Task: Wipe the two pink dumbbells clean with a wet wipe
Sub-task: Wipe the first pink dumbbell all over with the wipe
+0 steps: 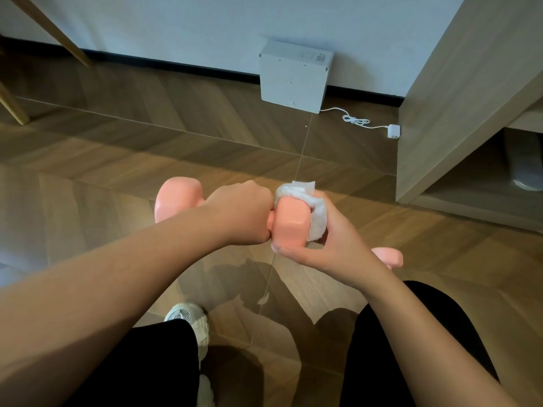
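My left hand [241,214] is closed around the handle of a pink dumbbell [291,223], held up over the floor. Its far head [177,198] sticks out left of my fist, and its near head faces me. My right hand [329,242] presses a white wet wipe [316,212] over the top and right side of that near head. The second pink dumbbell [392,257] lies on the floor behind my right wrist, with only one end showing.
A white box-shaped appliance [293,73] stands against the wall, its cord and plug [393,131] trailing right. A wooden cabinet [458,92] fills the right side. Wooden chair legs [17,113] are at far left. My legs and a white shoe [188,317] are below.
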